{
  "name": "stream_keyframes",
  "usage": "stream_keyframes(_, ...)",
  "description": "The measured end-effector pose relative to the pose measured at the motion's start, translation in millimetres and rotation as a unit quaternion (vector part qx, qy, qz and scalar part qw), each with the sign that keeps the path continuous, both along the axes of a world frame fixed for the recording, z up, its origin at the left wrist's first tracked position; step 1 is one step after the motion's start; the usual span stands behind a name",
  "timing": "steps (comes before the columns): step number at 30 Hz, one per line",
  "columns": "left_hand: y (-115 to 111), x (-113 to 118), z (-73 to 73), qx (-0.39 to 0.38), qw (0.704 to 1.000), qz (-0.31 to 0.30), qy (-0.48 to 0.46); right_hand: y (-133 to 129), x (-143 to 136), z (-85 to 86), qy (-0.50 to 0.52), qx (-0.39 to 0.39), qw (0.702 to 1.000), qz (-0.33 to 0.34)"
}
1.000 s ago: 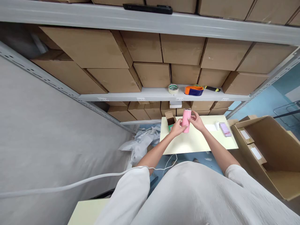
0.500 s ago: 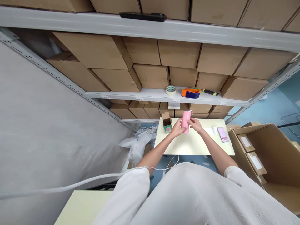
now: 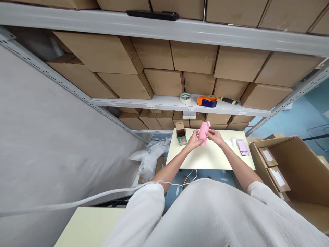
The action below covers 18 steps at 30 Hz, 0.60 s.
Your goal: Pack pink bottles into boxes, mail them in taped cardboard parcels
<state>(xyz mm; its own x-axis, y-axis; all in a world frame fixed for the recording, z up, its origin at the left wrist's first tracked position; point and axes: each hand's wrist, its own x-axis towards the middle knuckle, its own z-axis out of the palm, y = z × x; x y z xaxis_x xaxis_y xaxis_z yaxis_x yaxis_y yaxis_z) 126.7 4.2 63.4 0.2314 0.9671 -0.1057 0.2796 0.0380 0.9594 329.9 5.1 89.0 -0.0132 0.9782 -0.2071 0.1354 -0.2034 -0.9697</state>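
A pink bottle (image 3: 204,132) with a small strap at its top is held upright, slightly tilted, above the pale yellow table (image 3: 203,161). My left hand (image 3: 194,140) is closed around its lower left side. On the right side, the fingers of my right hand (image 3: 214,136) are closed against the bottle. Left of my hands stands a small green and brown box (image 3: 181,134) with its flap up. A phone-like thing with a purple face (image 3: 242,147) lies at the table's right end, partly blurred, beside a small white item (image 3: 233,142).
Shelves full of cardboard boxes (image 3: 196,56) rise behind the table. A tape roll (image 3: 185,98), an orange and blue strap roll (image 3: 207,101) and a yellow-black cutter (image 3: 229,101) lie on one shelf. A big open carton (image 3: 295,171) stands right. A white cable (image 3: 102,192) crosses my left arm.
The bottle has turned a little in my hands, so the strap at its top shows broader and flatter. Both hands keep their hold. The view has shifted slightly.
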Motion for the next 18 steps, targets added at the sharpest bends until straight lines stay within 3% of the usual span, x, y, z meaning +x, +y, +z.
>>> stream_keyframes(5,-0.6,2.5,-3.0,-0.008,0.998,-0.023,-0.053,1.1,4.8,4.3,0.045,-0.022,0.999,0.003)
stream_keyframes(11,-3.2,4.0,1.8,0.023,0.999,0.016,0.028,-0.3,-4.7,-0.6,0.024,-0.005,1.000,-0.004)
stream_keyframes(18,2.5,2.2,0.5,-0.013,0.995,-0.001,-0.104,-4.1,0.9,-3.6,0.046,0.014,0.999,-0.003)
